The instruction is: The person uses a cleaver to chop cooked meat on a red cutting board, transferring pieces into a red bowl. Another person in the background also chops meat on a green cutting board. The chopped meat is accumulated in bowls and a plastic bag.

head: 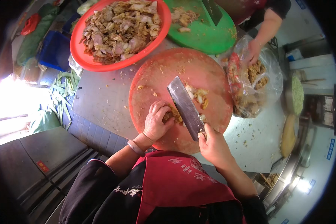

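My right hand (214, 145) grips the handle of a broad-bladed cleaver (187, 109). Its blade slants up and to the left over a round red cutting board (159, 70). On the left side of that blade, my left hand (158, 119) presses a piece of browned, fried-looking meat (173, 114) against the board, fingers curled over it. Cut pieces of meat (198, 95) lie to the right of the blade. Small crumbs are scattered across the board.
A red plastic basin (77, 53) heaped with chopped meat (123, 30) stands at the upper left. Behind lies a green cutting board (212, 42) with another cleaver (212, 12). At right, a co-worker's hand (254, 51) reaches into a clear plastic bag (273, 72) of browned pieces. Crumbs dot the metal table (100, 95).
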Available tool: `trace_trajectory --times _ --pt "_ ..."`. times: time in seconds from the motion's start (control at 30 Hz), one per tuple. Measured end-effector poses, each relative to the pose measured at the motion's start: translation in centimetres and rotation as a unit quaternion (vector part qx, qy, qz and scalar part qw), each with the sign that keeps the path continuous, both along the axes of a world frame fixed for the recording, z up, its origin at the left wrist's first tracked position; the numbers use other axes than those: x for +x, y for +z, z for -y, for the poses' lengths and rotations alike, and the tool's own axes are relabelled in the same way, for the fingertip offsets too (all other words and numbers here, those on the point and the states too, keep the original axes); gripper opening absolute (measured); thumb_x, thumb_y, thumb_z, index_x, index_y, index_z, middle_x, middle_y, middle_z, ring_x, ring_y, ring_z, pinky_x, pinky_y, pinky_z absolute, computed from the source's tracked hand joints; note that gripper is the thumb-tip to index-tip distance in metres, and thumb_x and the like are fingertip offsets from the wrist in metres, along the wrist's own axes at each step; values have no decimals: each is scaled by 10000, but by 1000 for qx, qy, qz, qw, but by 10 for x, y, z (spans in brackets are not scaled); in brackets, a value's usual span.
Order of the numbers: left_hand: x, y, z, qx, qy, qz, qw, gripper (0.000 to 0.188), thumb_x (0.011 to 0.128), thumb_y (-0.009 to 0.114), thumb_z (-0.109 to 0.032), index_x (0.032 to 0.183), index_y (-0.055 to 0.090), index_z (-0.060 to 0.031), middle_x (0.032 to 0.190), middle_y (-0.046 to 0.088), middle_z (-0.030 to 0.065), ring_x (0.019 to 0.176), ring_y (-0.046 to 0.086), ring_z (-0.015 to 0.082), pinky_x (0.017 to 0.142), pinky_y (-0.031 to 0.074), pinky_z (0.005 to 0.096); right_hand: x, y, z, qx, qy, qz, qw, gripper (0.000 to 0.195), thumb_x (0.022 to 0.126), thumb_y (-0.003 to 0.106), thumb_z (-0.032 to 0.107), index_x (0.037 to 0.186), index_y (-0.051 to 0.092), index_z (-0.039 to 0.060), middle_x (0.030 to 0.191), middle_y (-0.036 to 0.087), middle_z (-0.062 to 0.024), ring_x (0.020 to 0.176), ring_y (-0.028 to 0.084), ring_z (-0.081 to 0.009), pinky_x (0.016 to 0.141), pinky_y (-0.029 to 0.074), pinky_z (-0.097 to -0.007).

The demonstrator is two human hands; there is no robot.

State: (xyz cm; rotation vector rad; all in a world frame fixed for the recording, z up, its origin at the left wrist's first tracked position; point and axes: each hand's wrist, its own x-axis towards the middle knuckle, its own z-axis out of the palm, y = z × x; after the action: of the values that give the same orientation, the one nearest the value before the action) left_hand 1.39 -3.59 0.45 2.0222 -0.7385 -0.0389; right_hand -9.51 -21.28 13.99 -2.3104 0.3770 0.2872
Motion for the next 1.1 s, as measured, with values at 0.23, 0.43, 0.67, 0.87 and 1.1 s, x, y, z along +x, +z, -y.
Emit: trace_trajectory --times 0.23,0.43,0.67,0.87,1.1 --pt "1 2 1 -10 4 11 1000 414 618 742 -28 1003 590 -33 1131 560 154 1101 523 372 936 450 443 -3 4 -3 8 -12 9 1000 141 882 547 40 968 448 -10 754 589 -270 715 587 -474 615 455 -536" --pt "0 4 2 -5 6 6 1000 412 622 746 -36 1003 588 -33 1138 559 156 1108 522 374 943 447 444 -5 4 -5 8 -18 -4 1000 145 880 554 40 959 444 -11 760 589 -272 720 589 -471 619 457 -533" --pt "0 2 1 -6 9 13 1000 410 633 757 -48 1006 589 -35 1144 556 162 1115 518 381 945 445 449 -2 10 -4 18 -26 -4 999 146 882 554 47 962 446 -12 755 591 -277 708 590 -476 610 457 -535" --pt "1 4 2 -6 4 18 1000 414 629 753 -44 1009 590 -41 1142 558 156 1112 517 384 942 446 454 -4 2 -7 9 -29 -17 999 149 883 553 50 959 438 -7 755 590 -281 707 590 -476 610 457 -536" --pt "0 3 1 -3 6 8 1000 425 619 755 -41 1010 590 -42 1146 558 149 1114 515 378 942 446 448 -11 13 -6 17 -34 -25 999 155 881 553 55 961 434 -6 765 592 -274 719 589 -477 616 456 -542"
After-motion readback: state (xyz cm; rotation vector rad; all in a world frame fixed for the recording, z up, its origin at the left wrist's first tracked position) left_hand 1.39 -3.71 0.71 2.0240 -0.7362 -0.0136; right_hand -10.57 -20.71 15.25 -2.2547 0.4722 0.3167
